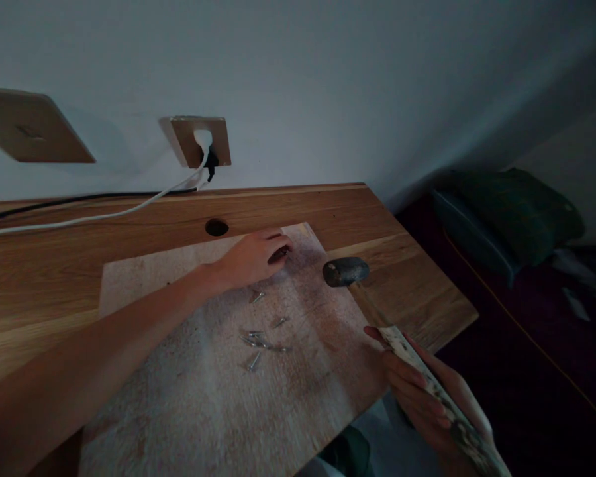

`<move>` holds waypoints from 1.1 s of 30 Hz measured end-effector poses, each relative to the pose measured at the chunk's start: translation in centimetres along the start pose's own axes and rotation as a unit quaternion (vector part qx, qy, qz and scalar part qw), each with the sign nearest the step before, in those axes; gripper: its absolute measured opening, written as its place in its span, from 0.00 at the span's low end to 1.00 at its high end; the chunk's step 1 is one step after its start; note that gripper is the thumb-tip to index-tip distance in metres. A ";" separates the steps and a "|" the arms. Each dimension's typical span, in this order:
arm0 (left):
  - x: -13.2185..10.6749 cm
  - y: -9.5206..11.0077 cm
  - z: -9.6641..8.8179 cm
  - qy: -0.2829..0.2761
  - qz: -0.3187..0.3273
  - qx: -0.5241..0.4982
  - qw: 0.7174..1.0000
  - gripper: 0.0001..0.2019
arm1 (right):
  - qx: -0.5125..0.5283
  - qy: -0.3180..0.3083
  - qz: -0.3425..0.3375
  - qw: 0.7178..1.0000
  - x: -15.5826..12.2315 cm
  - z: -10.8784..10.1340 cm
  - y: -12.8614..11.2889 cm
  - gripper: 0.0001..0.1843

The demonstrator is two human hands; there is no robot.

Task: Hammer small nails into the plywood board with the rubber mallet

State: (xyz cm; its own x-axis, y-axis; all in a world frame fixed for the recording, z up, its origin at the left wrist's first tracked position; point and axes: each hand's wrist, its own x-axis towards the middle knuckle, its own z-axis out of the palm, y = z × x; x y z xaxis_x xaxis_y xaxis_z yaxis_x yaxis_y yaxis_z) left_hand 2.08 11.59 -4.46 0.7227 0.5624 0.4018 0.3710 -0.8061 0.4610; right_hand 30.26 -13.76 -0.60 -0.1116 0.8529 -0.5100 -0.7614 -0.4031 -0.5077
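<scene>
My right hand is wrapped around the worn, pale-coated handle of a hammer. Its dark, blunt head hangs over the right edge of a whitish wooden board. Toward the board's far right corner, my left hand has thumb and fingers curled together close to the surface. A small glint shows at the fingertips, but what they pinch is too small to make out. Several shiny metal fasteners, nails or screws, lie loose on the board nearer to me than my left hand.
Under the board is a wooden desktop with a round cable hole. A white cable and a black one run along the wall from a socket. Beyond the desk's right edge, dark green cushions lie lower down.
</scene>
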 end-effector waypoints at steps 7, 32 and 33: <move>-0.1 0.0 0.1 0.009 0.005 0.009 1.000 0.09 | -0.013 0.013 0.013 1.000 0.0 0.4 0.4 0.18; -0.3 0.2 -0.2 0.017 -0.011 0.016 1.000 0.09 | -0.057 0.089 0.005 0.994 -0.2 0.7 1.0 0.16; -0.3 0.2 -0.2 0.016 -0.011 0.018 1.000 0.09 | -0.061 0.087 0.003 0.994 -0.1 0.6 1.1 0.17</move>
State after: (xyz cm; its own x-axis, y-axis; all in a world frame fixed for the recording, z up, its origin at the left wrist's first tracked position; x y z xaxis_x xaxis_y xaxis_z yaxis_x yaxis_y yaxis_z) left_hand 1.86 11.34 -4.34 0.6955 0.5847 0.4175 0.4071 -0.7995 0.4416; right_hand 29.02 -14.09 -0.68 0.0045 0.7847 -0.6199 -0.6761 -0.4544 -0.5801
